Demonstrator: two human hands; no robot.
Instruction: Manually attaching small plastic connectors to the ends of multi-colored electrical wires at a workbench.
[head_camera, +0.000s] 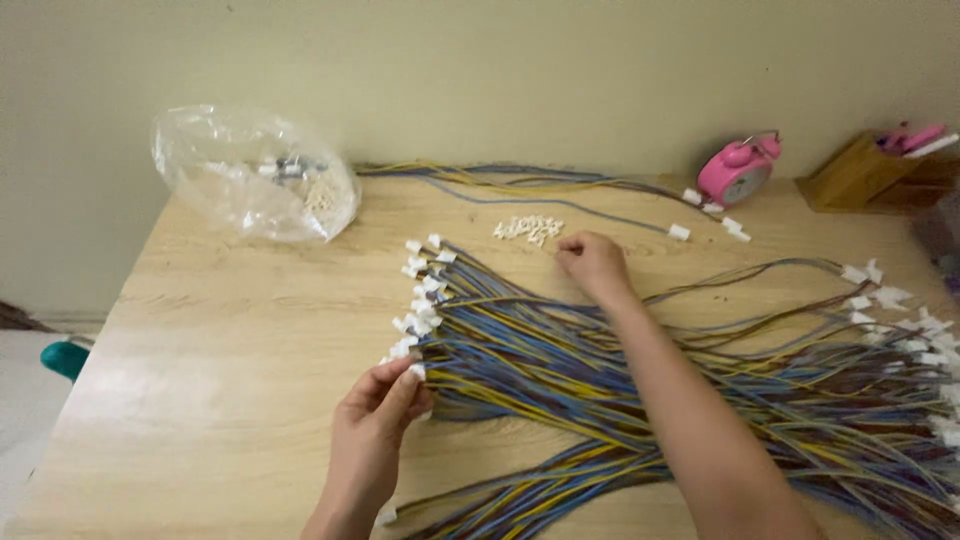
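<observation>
1. Left hand (378, 415), near the front edge of the surface (200, 340), pinches a white connector (415, 371) at the end of a wire bundle (560, 360).
2. Right hand (592, 262) rests fingers-down mid-surface beside a pile of loose connectors (528, 229); whether it grips anything, cannot tell.
3. The wire bundle fans toward the right edge.
4. Plastic bag (255, 185) at back left corner; pink alarm clock (738, 168) at back right.

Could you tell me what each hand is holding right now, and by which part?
The left hand pinches a wire harness at its white connector end. The right hand reaches toward the small white connectors; whether it grips anything cannot be told.
</observation>
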